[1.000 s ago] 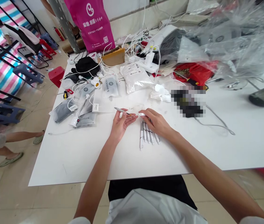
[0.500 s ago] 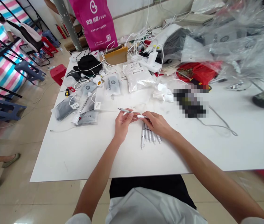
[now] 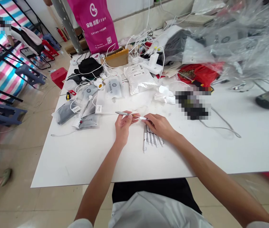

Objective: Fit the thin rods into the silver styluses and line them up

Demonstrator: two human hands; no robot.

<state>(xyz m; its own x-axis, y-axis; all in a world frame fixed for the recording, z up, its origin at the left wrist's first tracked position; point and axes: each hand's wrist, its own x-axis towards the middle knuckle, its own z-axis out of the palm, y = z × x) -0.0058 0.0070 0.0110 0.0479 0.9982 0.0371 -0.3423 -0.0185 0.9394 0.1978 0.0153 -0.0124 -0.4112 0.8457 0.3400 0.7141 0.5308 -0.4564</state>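
My left hand pinches a thin grey pen part that points left above the white table. Close beside it, my right hand holds a small white pen cap by its fingertips, its end aimed at the left hand's piece. Under my right hand lie several white pens side by side on the table.
Grey and white packets, white cables and earbuds, a black pouch, a brown box, a pink bag, red and clear plastic bags crowd the far half. Blue stools stand on the left floor.
The two hands have come closer together, bringing the white cap near the grey pen part. A person's feet at the left have moved away.
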